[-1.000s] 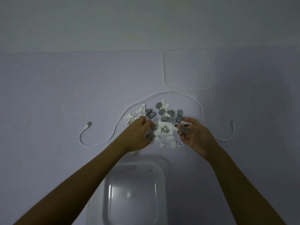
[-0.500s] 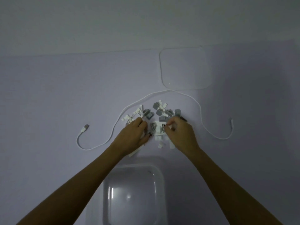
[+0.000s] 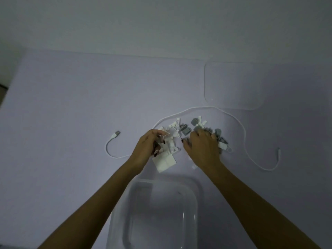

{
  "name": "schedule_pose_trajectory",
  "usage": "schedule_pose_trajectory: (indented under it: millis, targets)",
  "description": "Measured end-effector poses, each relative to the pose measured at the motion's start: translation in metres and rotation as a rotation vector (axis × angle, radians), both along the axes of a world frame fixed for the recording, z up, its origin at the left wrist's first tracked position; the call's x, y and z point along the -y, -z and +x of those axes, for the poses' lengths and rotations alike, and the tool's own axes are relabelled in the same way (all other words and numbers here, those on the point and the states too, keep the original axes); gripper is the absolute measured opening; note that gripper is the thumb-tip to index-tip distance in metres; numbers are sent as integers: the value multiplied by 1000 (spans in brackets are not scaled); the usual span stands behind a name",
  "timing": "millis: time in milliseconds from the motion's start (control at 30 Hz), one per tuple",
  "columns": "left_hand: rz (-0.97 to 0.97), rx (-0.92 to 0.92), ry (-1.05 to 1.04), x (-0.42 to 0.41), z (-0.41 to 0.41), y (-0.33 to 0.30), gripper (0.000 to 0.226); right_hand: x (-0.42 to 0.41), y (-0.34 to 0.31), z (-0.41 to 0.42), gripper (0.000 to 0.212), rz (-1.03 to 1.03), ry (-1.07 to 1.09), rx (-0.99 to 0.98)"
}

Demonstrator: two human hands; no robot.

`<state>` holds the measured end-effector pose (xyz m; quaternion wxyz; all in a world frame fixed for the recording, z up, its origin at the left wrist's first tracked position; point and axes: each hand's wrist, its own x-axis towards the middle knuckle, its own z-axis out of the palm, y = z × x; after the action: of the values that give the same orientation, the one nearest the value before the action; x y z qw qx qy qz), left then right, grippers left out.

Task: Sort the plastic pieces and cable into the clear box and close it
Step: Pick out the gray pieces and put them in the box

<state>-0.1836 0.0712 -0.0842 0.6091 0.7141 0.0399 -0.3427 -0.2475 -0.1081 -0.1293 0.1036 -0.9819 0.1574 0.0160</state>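
While both hands are working in the pile, the white cable (image 3: pixel 206 108) is lying in a wide arc around them, its left plug end (image 3: pixel 116 134) resting well out to the left of the left fingers. That cable is curving up over the far side of the pile and dropping down to its other end, well to the right of the right hand. The left hand (image 3: pixel 146 150) is curling its fingers (image 3: pixel 162 138) narrowly around a cluster of small white plastic pieces (image 3: pixel 170 139), which are sitting against its fingertips. A larger white square piece (image 3: pixel 164 161) is lying just below those fingers, touching the heel of the hand. Between the two hands a few white bits are showing on the pale purple table (image 3: pixel 71 105). The right hand (image 3: pixel 202 150) is lying palm down over the grey plastic pieces (image 3: pixel 185 130), its fingers bent over them; whether they are actually gripping anything cannot be told. More grey pieces are poking out beyond and to the right of its fingertips. Nearer the person than both hands, the clear box (image 3: pixel 195 187) is standing open and holding nothing. Far beyond the right fingers, the clear lid (image 3: pixel 233 85) is lying flat on the table.
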Motion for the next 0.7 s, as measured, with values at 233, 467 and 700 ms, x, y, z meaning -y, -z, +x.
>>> schedule_pose_trajectory:
  millis: [233, 467, 700]
  targets:
    - [158, 262, 227, 29, 15, 1, 33, 32, -35, -11, 31, 1450, 718, 123]
    - [658, 929, 798, 70, 31, 26, 37, 79, -41, -54, 29, 1840, 812, 231]
    - [829, 1118, 929, 86, 27, 46, 46, 112, -31, -104, 24, 1981, 733, 246]
